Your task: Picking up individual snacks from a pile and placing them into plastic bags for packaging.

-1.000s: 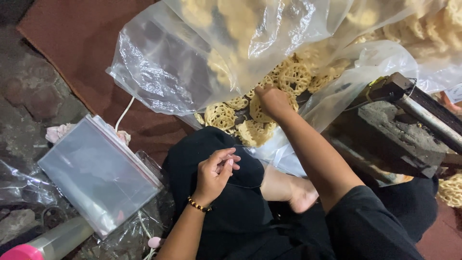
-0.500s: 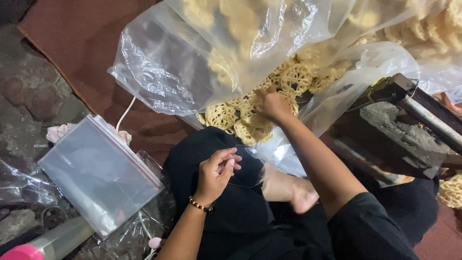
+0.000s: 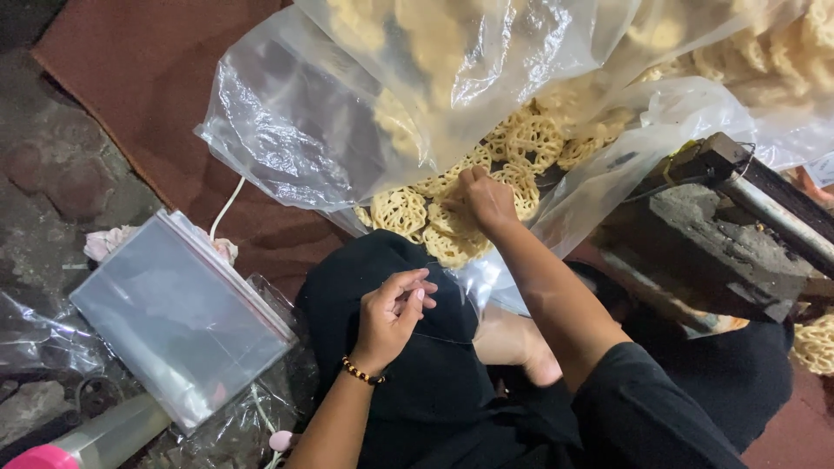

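while the right hand (image 3: 488, 198) reaches into the mouth of the big clear plastic bag (image 3: 347, 113), its fingers are curled down onto the yellow lattice crackers (image 3: 452, 221) that spill out there, and it seems to pinch one of them, though the knuckles hide the fingertips, so whether it truly grips a cracker cannot be told. those crackers lie in a loose heap at the bag's opening, just above the person's black-clad lap (image 3: 408, 365), with more of them packed deeper inside the bag. below the bag's mouth, the left hand (image 3: 391, 314) rests over the lap with thumb and fingers pinched on the thin edge of a small clear bag (image 3: 447, 313), which is nearly invisible against the black cloth; a beaded bracelet (image 3: 359, 372) circles that wrist. left of the big bag, a stack of flat empty clear pouches (image 3: 178, 317) lies on the ground, and a bottle with a pink cap (image 3: 87, 439) lies below that stack. right of the big bag stands a dark metal and wood device (image 3: 730, 217).
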